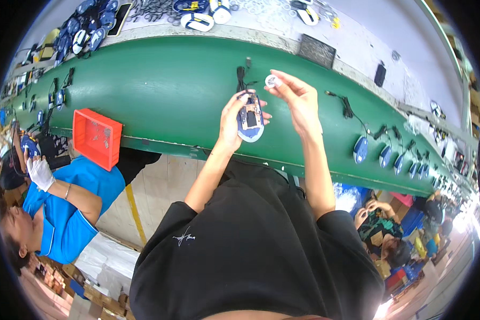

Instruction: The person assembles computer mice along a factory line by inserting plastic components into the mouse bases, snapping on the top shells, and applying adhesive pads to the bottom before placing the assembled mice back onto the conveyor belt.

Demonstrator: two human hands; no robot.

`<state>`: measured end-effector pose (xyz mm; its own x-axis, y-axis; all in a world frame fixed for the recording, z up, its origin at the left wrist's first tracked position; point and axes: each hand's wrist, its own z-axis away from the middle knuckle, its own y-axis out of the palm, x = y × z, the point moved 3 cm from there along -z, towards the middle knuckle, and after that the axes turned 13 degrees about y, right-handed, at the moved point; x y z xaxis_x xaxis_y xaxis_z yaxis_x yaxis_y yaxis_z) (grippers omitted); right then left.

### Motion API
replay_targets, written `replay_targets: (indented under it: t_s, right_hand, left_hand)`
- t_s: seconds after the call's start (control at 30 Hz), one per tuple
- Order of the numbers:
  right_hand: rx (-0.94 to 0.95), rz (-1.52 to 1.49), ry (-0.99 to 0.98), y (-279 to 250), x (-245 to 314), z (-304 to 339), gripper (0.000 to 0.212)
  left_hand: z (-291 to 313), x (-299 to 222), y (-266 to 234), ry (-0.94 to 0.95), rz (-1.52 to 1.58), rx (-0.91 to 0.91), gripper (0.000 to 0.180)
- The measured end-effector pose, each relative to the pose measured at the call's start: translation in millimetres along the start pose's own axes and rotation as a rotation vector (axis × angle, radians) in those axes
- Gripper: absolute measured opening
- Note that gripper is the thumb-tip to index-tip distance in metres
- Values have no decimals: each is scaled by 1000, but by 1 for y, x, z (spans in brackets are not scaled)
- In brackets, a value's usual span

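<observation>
My left hand (231, 124) is closed around an opened computer mouse (252, 132) and holds it above the green belt. The mouse has a blue and pale shell, and its circuit board is exposed. A black cable (241, 77) runs from its far end, bundled, toward a plug on the belt. To the right and slightly farther off, my right hand (304, 106) pinches a small round white piece (272, 81), like a scroll wheel, between thumb and fingertips. The piece is apart from the mouse.
A green conveyor belt (170, 69) crosses in front of me. Corded mice (360, 149) lie along it at right. A red bin (96, 140) of small metal parts stands at left, near a co-worker in blue (69, 208). Shells and rings cover the far shelf (261, 29).
</observation>
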<state>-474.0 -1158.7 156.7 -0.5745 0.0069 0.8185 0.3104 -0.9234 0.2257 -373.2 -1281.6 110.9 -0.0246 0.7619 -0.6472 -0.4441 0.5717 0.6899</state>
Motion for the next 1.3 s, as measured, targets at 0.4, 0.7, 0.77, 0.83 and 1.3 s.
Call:
replay_targets:
  t_s: [0.4,0.7,0.77,0.83,1.3]
  right_hand:
    - [-270,237,-215,21,-17,97,21]
    - [-392,358,-390,40,-22,101,18]
    - [-396,304,-343,42,-28,98,17]
    - [-481,466,-400,45,-29,98,14]
    - [-298,753,-338,43,-41,62,16]
  left_hand:
    - [42,-6,31,274,-293,0,29]
    - [53,-10,31,512,-450,-51,24]
    - [49,-9,27,522,-550,-60,24]
    - [44,-4,24,514,-627,-87,25]
    - [-6,14,5,211,-128,-316,24]
